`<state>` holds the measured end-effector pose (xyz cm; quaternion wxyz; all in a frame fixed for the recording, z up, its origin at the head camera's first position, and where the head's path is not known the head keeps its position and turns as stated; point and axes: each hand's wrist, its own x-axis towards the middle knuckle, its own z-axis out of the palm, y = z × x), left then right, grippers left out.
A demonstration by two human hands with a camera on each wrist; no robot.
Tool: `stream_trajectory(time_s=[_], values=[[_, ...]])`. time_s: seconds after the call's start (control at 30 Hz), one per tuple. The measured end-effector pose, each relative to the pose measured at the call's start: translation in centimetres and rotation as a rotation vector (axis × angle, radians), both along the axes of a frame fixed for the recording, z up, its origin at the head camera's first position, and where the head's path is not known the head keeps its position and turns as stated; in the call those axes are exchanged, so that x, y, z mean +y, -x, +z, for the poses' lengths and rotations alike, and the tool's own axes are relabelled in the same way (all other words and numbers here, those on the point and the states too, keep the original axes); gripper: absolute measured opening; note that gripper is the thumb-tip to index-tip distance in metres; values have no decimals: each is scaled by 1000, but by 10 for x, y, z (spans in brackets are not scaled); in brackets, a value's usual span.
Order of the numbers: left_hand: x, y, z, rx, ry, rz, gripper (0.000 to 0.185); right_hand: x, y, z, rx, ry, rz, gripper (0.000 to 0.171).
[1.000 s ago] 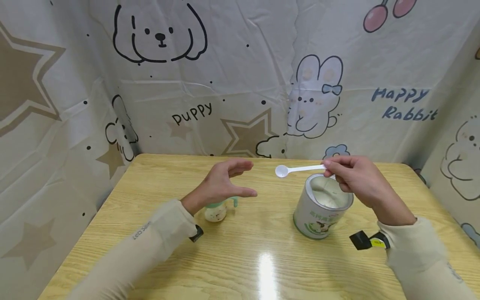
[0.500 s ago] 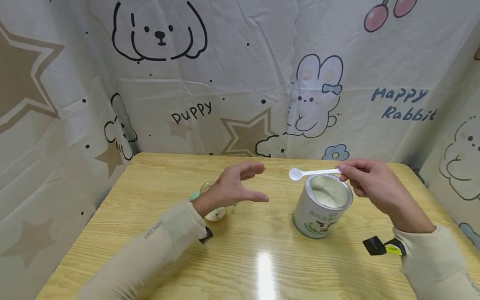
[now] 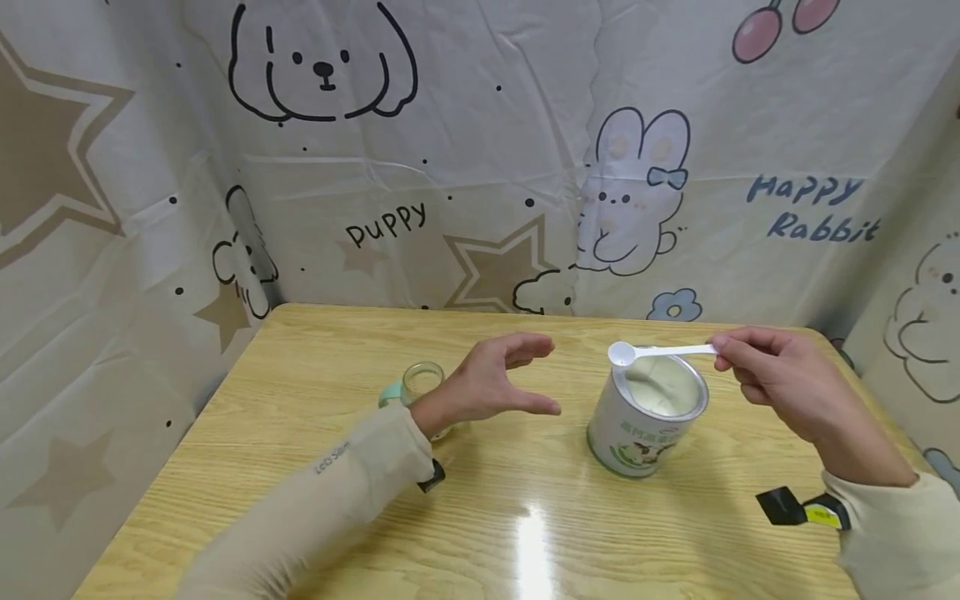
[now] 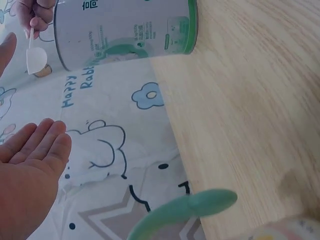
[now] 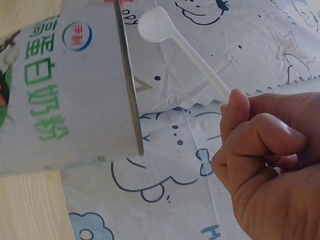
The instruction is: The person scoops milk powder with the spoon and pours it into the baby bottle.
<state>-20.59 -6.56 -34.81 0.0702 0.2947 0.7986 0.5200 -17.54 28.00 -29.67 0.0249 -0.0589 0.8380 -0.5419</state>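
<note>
On the wooden tabletop (image 3: 315,467) there is one small glass bottle (image 3: 422,385) with a mint-green handle, standing upright left of centre and partly hidden behind the left wrist. In the left wrist view only its green handle and a bit of its patterned side show.

The left hand (image 3: 491,387) hovers above the tabletop just right of the bottle, holding nothing. Its fingers are extended and spread, thumb below and fingers above, forming an open C that faces the can. The cream sleeve (image 3: 330,492) on that forearm carries small writing that looks like "Lets Slim".

Further right stands one open round can (image 3: 645,417), upright, its silver rim showing pale powder inside. It is apart from the left hand. The label is white and green with a cow picture; the right wrist view shows green Chinese characters and a round red, blue and green logo.

One white plastic spoon (image 3: 652,352) is held level over the far rim of the can, its bowl pointing left and beyond the rim. The right hand (image 3: 780,383) pinches the end of the handle between thumb and forefinger, the other fingers curled in.

The printed backdrop (image 3: 480,167) behind reads "Puppy" near the middle and "Happy Rabbit" at the right.
</note>
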Motion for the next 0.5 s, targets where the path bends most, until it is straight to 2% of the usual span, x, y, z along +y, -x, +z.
stream_trajectory(time_s=[0.23,0.4,0.5], values=[[18,-1,-3,-22,-2,-30,78,14,-5,0,-4,53,-10,22],[32,-4,-6,-46,0,-49,81,20,-7,-1,-1,31,-26,23],[40,-5,-11,-29,-1,-73,83,23,-9,-3,-3,17,-33,24]])
